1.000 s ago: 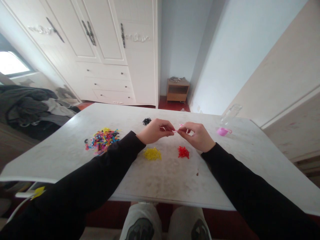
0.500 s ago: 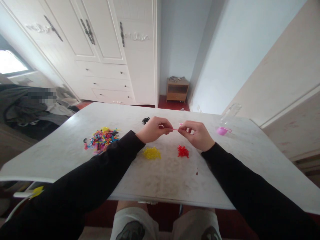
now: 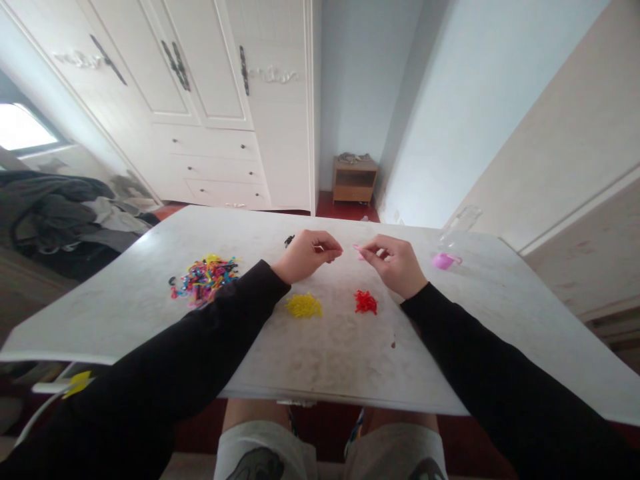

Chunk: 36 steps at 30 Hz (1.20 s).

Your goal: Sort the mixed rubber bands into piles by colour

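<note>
My right hand [image 3: 393, 261] pinches a small pink rubber band [image 3: 357, 247] between thumb and fingertips, and a little loop of it sticks out to the left. Just below that loop, more pink [image 3: 361, 257] shows on the table, mostly hidden by the fingers. Across a short gap, my left hand [image 3: 315, 253] has thumb and fingertips pressed together, and nothing shows between them. Behind the left hand lies a small black pile of bands [image 3: 289, 241], partly covered. Nearer me are a yellow pile [image 3: 304, 305] and a red pile [image 3: 366, 302].
A large mixed heap of coloured bands [image 3: 207, 279] lies left on the white table [image 3: 330, 360], beside my left sleeve. To the right are a pink cup-like lid [image 3: 444, 261] and a clear bottle [image 3: 461, 225] on its side. Beyond stand a wardrobe [image 3: 210, 153] and nightstand [image 3: 355, 180].
The pink band was stretched between both hands; the left fingers have let it go and it stays in the right hand. The hands have moved slightly apart.
</note>
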Motion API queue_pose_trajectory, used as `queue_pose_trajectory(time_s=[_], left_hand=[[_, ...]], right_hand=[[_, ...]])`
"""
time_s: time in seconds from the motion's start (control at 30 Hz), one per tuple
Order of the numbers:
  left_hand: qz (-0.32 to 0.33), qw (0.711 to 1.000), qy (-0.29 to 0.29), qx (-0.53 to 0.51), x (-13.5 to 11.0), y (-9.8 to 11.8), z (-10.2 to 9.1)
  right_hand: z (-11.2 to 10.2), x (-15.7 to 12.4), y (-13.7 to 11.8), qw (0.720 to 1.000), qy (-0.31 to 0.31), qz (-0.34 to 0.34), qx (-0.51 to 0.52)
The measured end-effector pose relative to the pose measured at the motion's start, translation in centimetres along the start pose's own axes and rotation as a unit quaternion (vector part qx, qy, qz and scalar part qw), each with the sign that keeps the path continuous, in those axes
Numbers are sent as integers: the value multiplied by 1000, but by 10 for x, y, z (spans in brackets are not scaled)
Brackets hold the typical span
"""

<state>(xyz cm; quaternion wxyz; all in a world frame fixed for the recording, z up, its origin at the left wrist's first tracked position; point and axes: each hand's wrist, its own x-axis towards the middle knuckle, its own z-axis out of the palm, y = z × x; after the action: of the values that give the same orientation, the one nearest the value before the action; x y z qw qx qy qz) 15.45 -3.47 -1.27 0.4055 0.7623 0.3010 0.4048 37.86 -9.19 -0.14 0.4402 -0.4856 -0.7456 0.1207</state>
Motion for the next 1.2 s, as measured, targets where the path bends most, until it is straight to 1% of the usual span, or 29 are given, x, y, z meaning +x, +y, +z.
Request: queue_pose_trajectory(time_s=[0.13, 0.2, 0.27, 0.33, 0.5, 0.67, 0.77, 0.83, 0.9, 0.97, 1.03, 1.1, 1.2], left_hand=[[-3, 1000, 10, -14, 0, -2, -2], [-4, 1000, 16, -12, 1, -3, -3], [-1, 1000, 10, -9, 1, -5, -3], [1, 1000, -1, -12, 0, -7, -1], [3, 999, -22, -41, -1, -6, 2], [17, 999, 7, -35, -2, -2, 3], [23, 999, 10, -34, -3, 0, 3], [22, 999, 9, -34, -4, 1, 4], [16, 999, 8, -36, -4, 2, 5], [11, 999, 4, -43, -5, 3, 5], [13, 999, -2, -51, -6, 5, 6], [15, 998, -11, -59, -7, 5, 8], [10, 997, -24, -69, -7, 6, 9]], right_hand=[[-6, 5, 26, 998, 53, 36, -27], [-9, 8, 41, 997, 44, 52, -47], [-10, 10, 51, 996, 25, 59, -67], [-8, 10, 54, 995, 13, 61, -79], [-3, 8, 54, 995, 2, 50, -92], [-2, 7, 56, 993, -1, 55, -103], [-3, 8, 53, 994, 12, 57, -96], [-4, 8, 44, 997, 10, 42, -70], [-4, 7, 32, 999, -16, 13, -31], [-3, 4, 19, 998, -52, -31, 3], [0, 1, 7, 994, -74, -73, 22], [3, -1, -1, 991, -84, -101, 28], [5, -3, -5, 988, -87, -122, 31]])
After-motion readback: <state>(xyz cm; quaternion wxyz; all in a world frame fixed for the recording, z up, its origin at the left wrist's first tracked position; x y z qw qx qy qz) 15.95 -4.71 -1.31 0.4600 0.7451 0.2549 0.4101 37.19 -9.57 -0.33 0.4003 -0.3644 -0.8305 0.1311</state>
